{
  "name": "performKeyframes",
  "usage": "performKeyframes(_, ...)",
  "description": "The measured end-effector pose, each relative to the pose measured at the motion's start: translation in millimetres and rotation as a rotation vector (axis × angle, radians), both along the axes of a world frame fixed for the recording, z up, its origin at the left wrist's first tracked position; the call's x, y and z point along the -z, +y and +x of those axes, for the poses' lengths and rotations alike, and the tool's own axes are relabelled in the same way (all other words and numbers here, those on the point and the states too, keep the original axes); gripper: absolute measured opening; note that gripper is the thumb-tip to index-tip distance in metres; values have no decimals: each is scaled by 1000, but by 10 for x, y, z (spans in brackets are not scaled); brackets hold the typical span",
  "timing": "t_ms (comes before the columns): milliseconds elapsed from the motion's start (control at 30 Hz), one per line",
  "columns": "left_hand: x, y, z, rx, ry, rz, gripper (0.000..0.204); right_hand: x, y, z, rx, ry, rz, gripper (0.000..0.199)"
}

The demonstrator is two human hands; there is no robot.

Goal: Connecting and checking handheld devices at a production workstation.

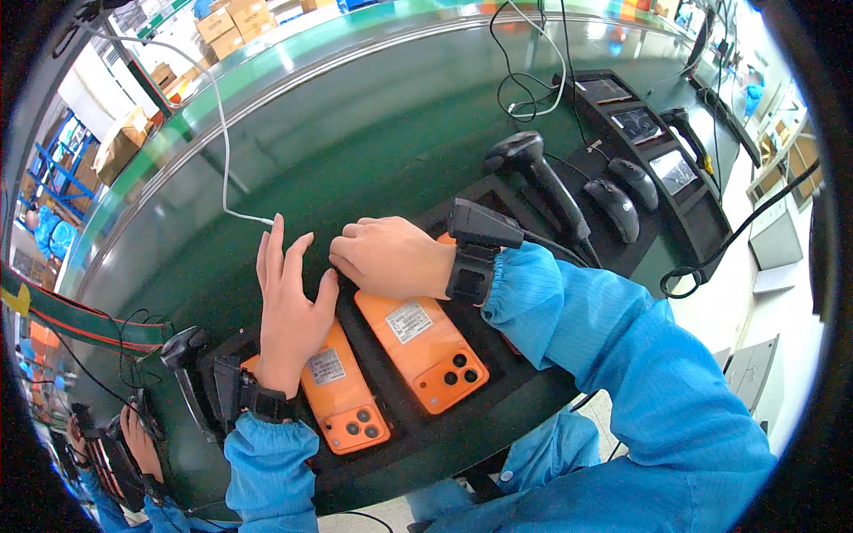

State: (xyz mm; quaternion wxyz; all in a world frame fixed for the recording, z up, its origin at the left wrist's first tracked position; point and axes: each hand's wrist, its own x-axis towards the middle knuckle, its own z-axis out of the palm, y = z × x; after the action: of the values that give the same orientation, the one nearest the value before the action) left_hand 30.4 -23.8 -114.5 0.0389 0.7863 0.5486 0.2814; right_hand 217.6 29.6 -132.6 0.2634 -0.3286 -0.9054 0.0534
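Two orange phones lie camera-side down the near end in a black tray (397, 430), each with a white label on its back. My left hand (293, 311) is over the upper part of the left phone (342, 391), fingers stretched and apart. The end of a white cable (227, 169) meets its fingertips; whether they touch is unclear. My right hand (391, 258) is bent over the top end of the right phone (422, 342), its fingers curled toward my left thumb. What those fingers hold, if anything, is hidden. Both wrists wear black strapped devices.
Right of the tray are a black handheld scanner (542, 178), two black mice (613, 209) and a black rack (689, 200) with screen-like panels. Another scanner (187, 364) stands at left. A co-worker's hand (140, 440) is at lower left. Cables hang over the green bench (391, 142).
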Motion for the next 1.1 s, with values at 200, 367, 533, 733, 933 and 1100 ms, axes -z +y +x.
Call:
performKeyframes(200, 31, 68, -42, -11, -11, -29, 47, -22, -13, 24, 17, -42, -73, 22)
performKeyframes(367, 28, 103, -102, 0, -25, -58, 46, -42, -23, 14, 32, -45, -96, 22)
performKeyframes(533, 35, 103, -98, 2, -43, -87, 47, -43, -18, 10, 34, -42, -95, 22)
performKeyframes(733, 4, 99, -89, -25, -69, -96, 48, -9, -9, 2, 26, -19, -44, 23)
performKeyframes(933, -4, 250, -218, 29, -66, -136, 49, -16, -13, 7, 39, -21, -56, 23)
performKeyframes(1100, 64, 307, -278, -1, 209, -86, 49, -34, -31, -16, 36, -16, -90, 24)
